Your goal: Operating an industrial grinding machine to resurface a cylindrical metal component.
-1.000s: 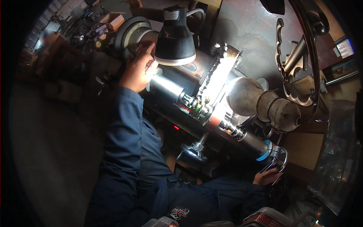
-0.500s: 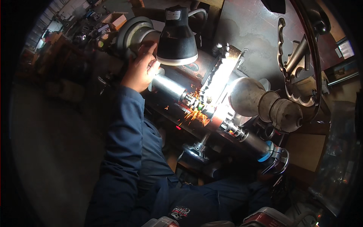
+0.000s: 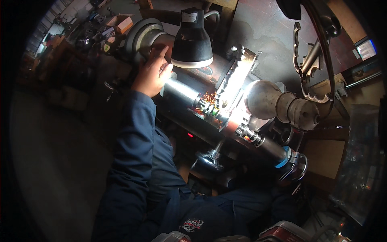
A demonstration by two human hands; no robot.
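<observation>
My left hand (image 3: 151, 74) is raised beside a black work lamp (image 3: 192, 42), its fingers apart, near the round end of the machine (image 3: 147, 38). Whether the fingertips touch the machine is hard to make out. Below the hand runs a bright metal cylinder (image 3: 182, 92) that leads into a stepped metal shaft (image 3: 205, 107). Orange sparks (image 3: 209, 98) fly where the shaft meets a brightly lit part of the machine. The shaft carries on to the right to a blue-ringed clamp (image 3: 284, 157). My right hand does not show; the lower right is dark.
A segmented hose (image 3: 227, 78) runs down to the sparks. Right of it sit a rounded metal housing (image 3: 262, 99) and a large curved wheel rim (image 3: 331, 60). A small chrome handwheel (image 3: 208, 160) sticks out toward me. An open cardboard box (image 3: 121, 23) stands far left.
The spray of sparks has become much smaller. The left hand stays in nearly the same place by the lamp. The view has shifted slightly.
</observation>
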